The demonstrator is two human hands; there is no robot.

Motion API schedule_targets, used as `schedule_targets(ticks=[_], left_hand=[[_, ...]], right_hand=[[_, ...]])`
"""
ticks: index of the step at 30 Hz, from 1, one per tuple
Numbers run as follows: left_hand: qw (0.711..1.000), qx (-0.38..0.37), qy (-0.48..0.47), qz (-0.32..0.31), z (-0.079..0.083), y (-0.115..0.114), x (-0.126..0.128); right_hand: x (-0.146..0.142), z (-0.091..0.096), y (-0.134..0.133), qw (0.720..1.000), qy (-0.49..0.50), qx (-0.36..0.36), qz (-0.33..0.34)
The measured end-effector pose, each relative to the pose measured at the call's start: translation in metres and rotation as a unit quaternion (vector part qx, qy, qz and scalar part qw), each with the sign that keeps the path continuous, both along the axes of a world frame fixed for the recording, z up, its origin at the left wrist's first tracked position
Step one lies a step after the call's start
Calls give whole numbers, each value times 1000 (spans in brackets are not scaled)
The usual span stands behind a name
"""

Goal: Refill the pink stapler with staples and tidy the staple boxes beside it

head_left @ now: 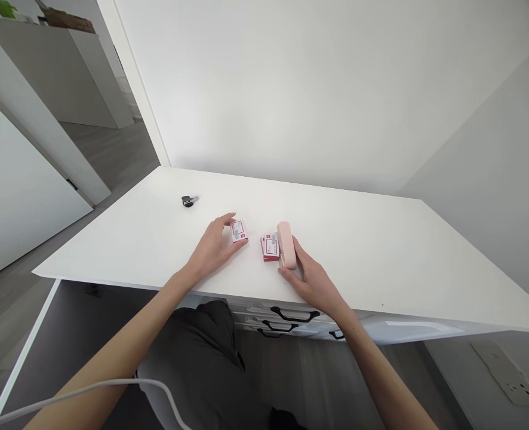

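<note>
On the white desk, my left hand [211, 248] grips a small red-and-white staple box [238, 231] between thumb and fingers. My right hand [310, 278] is closed around the near right side of a pink stapler [286, 245], which lies lengthwise away from me. Against the stapler's left side sits a short stack of similar staple boxes [270, 247], the upper one slightly turned on those beneath. A gap of bare desk separates this stack from the box in my left hand. The print on the boxes is too small to read.
A black staple remover [189, 201] lies at the back left of the white desk [358, 251]. Drawers with black handles [295, 315] are under its front edge. A white wall stands behind, and a white cable [112, 382] crosses the lower left.
</note>
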State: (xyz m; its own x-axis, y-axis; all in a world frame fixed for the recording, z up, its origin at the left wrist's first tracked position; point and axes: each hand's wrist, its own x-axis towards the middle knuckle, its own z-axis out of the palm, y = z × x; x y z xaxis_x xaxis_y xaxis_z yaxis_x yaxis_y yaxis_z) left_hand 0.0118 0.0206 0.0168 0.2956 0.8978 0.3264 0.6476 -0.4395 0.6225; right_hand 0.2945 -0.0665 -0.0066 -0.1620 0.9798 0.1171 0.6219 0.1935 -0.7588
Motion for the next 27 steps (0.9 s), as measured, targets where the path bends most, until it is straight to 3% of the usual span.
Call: schedule_targets(ticks=[4,11,22,27], left_hand=[[998,17,-33,-42,10,-7,15],[992,-4,1,-124,16,-10,34],[990,-15,5,-141,8,-8,50],[996,-30,-37,-75,-2,-5,45]], right_hand=[[0,0,0,1000,4,1,5],[0,2,0,1000,16,13,15],[0,1,0,999,17,23,17],[-1,3,0,1000,17,16,12]])
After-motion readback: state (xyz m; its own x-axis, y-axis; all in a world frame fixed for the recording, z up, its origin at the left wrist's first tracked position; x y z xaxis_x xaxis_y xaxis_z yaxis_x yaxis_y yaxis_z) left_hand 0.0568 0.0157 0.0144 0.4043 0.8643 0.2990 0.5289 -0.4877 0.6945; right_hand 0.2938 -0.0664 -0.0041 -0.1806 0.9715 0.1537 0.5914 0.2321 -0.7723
